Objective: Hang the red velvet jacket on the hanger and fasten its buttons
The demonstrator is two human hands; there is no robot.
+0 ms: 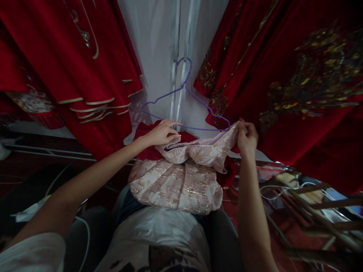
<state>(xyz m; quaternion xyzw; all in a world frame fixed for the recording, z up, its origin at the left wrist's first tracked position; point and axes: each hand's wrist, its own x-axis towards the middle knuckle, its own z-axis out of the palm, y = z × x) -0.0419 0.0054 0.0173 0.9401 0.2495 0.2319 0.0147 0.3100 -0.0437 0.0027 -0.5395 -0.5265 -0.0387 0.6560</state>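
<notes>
A pale pink and gold brocade garment (178,185) with red cloth (146,151) beneath it lies across my lap. My right hand (247,138) is closed on a corner of the brocade and holds it raised and taut to the right. My left hand (163,133) is at the garment's upper left edge. Its thumb and a finger come together on the brocade's edge, while the index finger stretches out. Just beyond the cloth, a purple clothes hanger (185,85) stands upright, its right end close to the raised corner.
Red garments with pale trim (99,102) hang at left, and red ones with gold embroidery (314,75) at right. Metal rails (175,49) run up the pale wall behind the hanger. A wooden frame (317,223) with cables stands low on the right.
</notes>
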